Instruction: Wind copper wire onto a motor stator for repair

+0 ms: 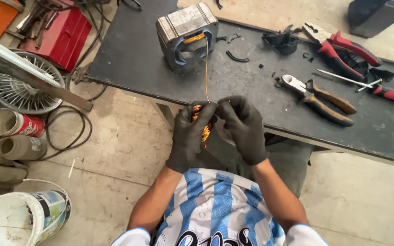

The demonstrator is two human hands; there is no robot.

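We hold the copper wire coil (202, 125) pinched in both gloved grips, left hand (189, 134) and right hand (241, 127), its strand running to the motor stator (187, 34) on the counter (133, 59)

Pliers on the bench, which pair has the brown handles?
The diagonal cutters lying nearest the gloved right hand. The larger pliers further back have red handles.

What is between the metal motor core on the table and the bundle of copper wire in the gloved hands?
In the head view, one thin strand of copper wire runs from the motor core down to the wire bundle held by the left hand and right hand, crossing bare dark table.
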